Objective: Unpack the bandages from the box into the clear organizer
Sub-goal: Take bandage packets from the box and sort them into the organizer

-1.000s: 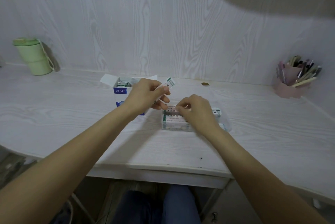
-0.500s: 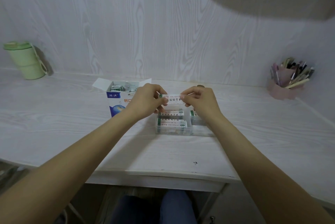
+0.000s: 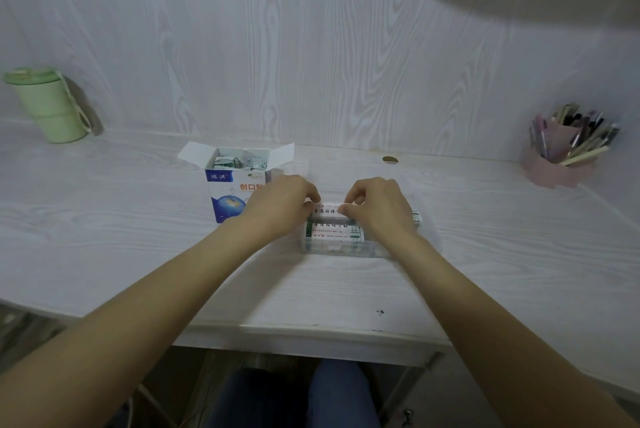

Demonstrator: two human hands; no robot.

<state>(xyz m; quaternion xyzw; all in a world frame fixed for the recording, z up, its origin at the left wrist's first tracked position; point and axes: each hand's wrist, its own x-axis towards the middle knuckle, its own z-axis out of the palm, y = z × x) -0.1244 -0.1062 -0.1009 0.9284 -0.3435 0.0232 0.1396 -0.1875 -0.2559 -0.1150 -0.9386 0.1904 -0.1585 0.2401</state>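
Both hands meet over the clear organizer (image 3: 341, 247), which sits on the pale wood-grain surface (image 3: 138, 237) just right of the opened bandage box (image 3: 232, 190). The left hand (image 3: 277, 207) and right hand (image 3: 379, 207) each pinch one end of a wrapped bandage strip (image 3: 329, 211), held flat above the strips already lying inside. More wrapped bandages show in the box's open top. A green cup (image 3: 48, 105) stands far left, a pink pen holder (image 3: 561, 157) far right.
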